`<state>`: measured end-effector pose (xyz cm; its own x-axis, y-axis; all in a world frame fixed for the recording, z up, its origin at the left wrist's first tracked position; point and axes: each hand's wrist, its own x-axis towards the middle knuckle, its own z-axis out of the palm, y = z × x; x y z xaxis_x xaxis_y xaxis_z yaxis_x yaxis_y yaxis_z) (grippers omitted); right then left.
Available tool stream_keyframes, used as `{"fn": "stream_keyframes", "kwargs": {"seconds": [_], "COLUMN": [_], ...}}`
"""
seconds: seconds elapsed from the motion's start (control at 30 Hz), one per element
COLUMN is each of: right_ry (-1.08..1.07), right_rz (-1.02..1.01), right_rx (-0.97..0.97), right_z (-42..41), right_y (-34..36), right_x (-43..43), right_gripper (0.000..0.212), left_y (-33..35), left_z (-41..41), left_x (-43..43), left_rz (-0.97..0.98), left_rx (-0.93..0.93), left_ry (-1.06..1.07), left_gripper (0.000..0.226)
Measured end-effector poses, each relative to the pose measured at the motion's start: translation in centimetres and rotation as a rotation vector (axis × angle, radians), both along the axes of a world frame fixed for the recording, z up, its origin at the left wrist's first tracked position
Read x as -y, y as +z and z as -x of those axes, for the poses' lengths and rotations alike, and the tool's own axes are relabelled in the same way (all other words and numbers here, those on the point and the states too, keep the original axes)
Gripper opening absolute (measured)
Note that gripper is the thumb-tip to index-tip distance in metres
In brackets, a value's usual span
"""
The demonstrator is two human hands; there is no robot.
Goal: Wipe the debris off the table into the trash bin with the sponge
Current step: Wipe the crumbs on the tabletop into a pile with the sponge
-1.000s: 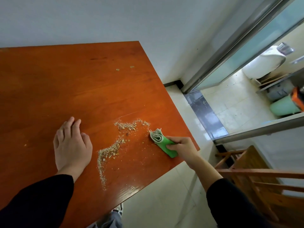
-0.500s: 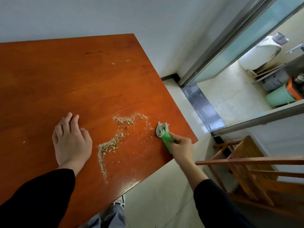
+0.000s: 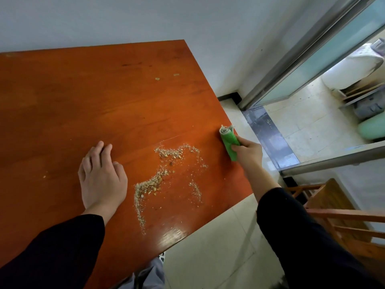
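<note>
A trail of tan crumbs (image 3: 158,176) lies on the glossy orange-brown table (image 3: 87,105), running from near the right edge down toward the front edge. My right hand (image 3: 249,152) is shut on a rolled green sponge cloth (image 3: 228,140), held at the table's right edge, to the right of the crumbs. My left hand (image 3: 102,176) rests flat on the table with fingers together, left of the crumbs. Two small bits (image 3: 166,77) lie farther back. No trash bin shows near the table.
A wooden chair (image 3: 341,222) stands on the tiled floor right of the table. A sliding glass door (image 3: 312,59) opens onto a room with a pale green bin-like container (image 3: 373,128) and a white appliance (image 3: 352,71). A white wall backs the table.
My right hand has drawn the sponge away from the crumb pile to the table's right edge. A thin streak of fine crumbs now lies right of the main trail. The left hand stayed put.
</note>
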<state>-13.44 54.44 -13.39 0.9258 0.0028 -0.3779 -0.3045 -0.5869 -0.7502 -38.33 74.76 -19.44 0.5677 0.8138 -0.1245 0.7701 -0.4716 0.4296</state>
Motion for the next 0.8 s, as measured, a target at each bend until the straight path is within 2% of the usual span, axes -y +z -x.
{"fn": "stream_keyframes", "kwargs": {"seconds": [0.1,0.2,0.3,0.47,0.57,0.6,0.67,0.73,0.8], "right_ry": [0.162,0.430,0.646,0.916,1.017,1.008,0.828,0.553,0.344], "right_rz": [0.086,0.189,0.204,0.215,0.149,0.092,-0.055,-0.167,-0.177], "right_rx": [0.055,0.129,0.142,0.012,-0.196,-0.256,-0.311,-0.260,-0.185], "right_z": [-0.5,0.4,1.8,5.3,6.6,6.5,5.4,3.4,1.0], "right_y": [-0.7,-1.2,-1.3,-0.5,0.4,0.8,1.4,1.8,1.1], "right_x": [-2.4,-4.3,-4.3,-2.0,-0.6,-0.4,-0.2,-0.5,-1.7], "right_gripper": [0.041,0.040,0.039,0.036,0.036,0.037,0.039,0.040,0.040], "left_y": [-0.1,-0.1,-0.1,0.0,0.2,0.2,0.2,0.2,0.0], "left_z": [-0.1,-0.1,-0.1,0.0,0.0,0.0,0.0,-0.1,-0.1], "left_x": [0.0,0.0,0.1,0.0,0.0,0.0,-0.1,0.0,-0.2], "left_rz": [-0.002,0.008,0.013,0.017,0.022,0.023,0.022,0.021,0.014], "left_rx": [-0.009,-0.008,-0.016,-0.010,-0.011,-0.012,-0.010,-0.011,-0.018], "left_ry": [0.003,0.014,0.009,0.000,0.000,0.002,0.006,-0.001,0.002], "left_gripper": [0.047,0.046,0.047,0.046,0.046,0.046,0.046,0.046,0.046]}}
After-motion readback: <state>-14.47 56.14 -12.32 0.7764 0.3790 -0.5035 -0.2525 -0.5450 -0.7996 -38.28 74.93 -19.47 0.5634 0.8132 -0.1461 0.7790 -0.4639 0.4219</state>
